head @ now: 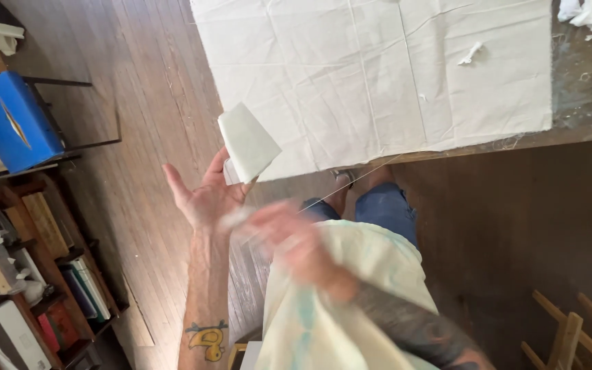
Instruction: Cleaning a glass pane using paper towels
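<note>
— What are the hands doing?
— Left hand [207, 195] is spread open, a folded pale cloth piece [247, 144] at its fingertips. Right hand [289, 243] is blurred; grip unclear.
— And nearby?
— A cream cloth [378, 75] covers the surface [587, 96].

Blue box [14, 122], bookshelf [32, 288], wooden chair [573, 332], plank floor [138, 103]

Head-worn view, steeply downward, close.
</note>
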